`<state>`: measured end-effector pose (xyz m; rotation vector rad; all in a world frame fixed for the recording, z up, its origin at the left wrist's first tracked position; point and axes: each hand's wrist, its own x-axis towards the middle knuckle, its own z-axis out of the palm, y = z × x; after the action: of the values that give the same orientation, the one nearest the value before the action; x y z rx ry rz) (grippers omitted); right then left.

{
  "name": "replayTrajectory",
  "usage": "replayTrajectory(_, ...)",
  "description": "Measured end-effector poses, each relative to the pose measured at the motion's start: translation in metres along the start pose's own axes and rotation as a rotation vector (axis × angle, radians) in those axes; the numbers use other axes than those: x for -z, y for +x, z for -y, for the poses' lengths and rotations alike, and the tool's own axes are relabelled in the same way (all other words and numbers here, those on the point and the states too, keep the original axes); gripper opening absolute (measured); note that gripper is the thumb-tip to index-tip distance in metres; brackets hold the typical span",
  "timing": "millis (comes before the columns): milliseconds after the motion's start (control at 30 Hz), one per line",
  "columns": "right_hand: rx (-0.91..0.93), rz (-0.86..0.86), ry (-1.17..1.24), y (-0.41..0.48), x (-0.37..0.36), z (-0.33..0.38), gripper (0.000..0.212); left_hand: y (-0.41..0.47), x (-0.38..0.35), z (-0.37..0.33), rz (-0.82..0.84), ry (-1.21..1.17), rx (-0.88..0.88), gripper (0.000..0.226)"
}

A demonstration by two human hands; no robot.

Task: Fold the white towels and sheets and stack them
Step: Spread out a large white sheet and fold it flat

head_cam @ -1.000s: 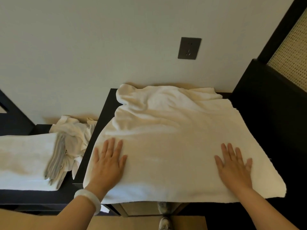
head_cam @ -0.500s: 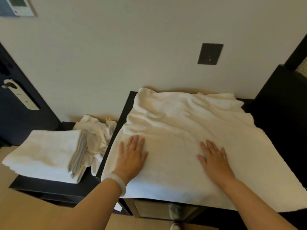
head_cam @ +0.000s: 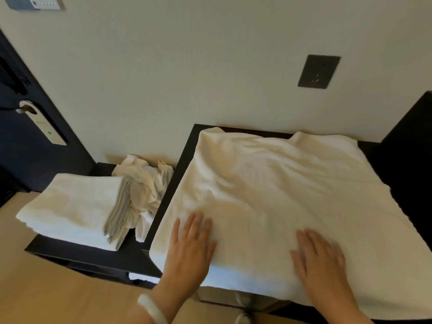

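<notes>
A white towel (head_cam: 280, 195) is spread flat over the dark desk (head_cam: 187, 155), its far edge rumpled against the back edge by the wall. Its longer span seems laid left to right, along the front edge, which is overhung; the right end is draped past the desk's right edge. The left hand (head_cam: 191, 249) and right hand (head_cam: 320, 260) are pressed flat on it near the front edge, fingers straight, nothing gripped. On the low bench (head_cam: 70, 251) beside the desk's left edge, a folded towel stack (head_cam: 70, 206) is set, with a crumpled sheet (head_cam: 147, 181) touching it.
</notes>
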<state>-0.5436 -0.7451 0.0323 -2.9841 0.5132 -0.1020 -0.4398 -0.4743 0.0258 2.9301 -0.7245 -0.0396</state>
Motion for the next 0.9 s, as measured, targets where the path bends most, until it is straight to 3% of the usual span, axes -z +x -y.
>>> replayTrajectory(167,0.242,0.177,-0.041,0.100,-0.012,0.014,0.060,0.089,-0.002,0.018,0.078,0.011,0.048,0.060)
replayTrajectory(333,0.110,0.060,-0.022,0.119,-0.022,0.001,0.078,0.098,-0.011,0.031,0.018,-0.034,0.074,0.061)
replayTrajectory(467,0.124,0.029,0.041,0.118,-0.022,0.006,0.083,0.095,-0.012,0.028,0.027,-0.025,0.093,0.064)
replayTrajectory(633,0.123,-0.149,0.094,0.125,-0.026,0.009,0.086,0.094,-0.013,0.025,0.030,0.017,0.099,0.064)
replayTrajectory(767,0.128,-0.275,0.023,0.157,-0.024,0.016,0.045,0.102,-0.014,0.028,0.013,-0.072,0.092,0.065)
replayTrajectory(833,0.127,-0.216,0.021,0.180,-0.014,0.019,0.021,0.116,-0.008,0.034,-0.035,-0.208,0.133,0.065)
replayTrajectory(900,0.079,-0.067,0.036,0.205,-0.003,0.021,0.020,0.141,0.001,0.044,-0.086,-0.337,0.232,0.058)
